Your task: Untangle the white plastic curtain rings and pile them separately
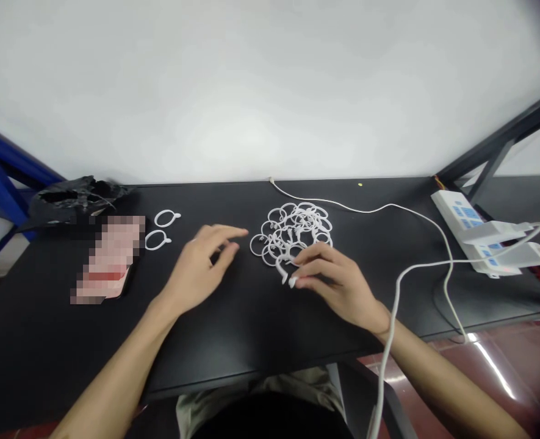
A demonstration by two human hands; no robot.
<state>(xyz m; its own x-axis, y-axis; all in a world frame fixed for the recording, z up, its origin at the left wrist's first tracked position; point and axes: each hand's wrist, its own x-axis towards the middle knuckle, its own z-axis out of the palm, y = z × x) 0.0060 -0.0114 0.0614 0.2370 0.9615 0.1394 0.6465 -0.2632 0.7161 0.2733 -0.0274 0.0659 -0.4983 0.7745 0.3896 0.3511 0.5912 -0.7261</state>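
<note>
My right hand (338, 280) pinches a white plastic curtain ring (280, 268) between thumb and fingers. That ring is parted at the near side, with a gap between its ends. Just beyond it lies a tangled pile of white curtain rings (309, 219), each with a small eyelet where I can make it out. To the left of the pile, my left hand (203, 262) hovers above the table with thumb and index finger apart, holding nothing. Two separate curtain rings, a farther one (177, 216) and a nearer one (168, 241), lie closed on the table left of that hand.
On the black table (219, 341), a blurred-out pink phone-shaped object (114, 250) and a crumpled black plastic bag (72, 198) lie left. A white power strip (457, 213) with plugged-in adapters stands right. One white cable (391, 323) passes in front of my right forearm.
</note>
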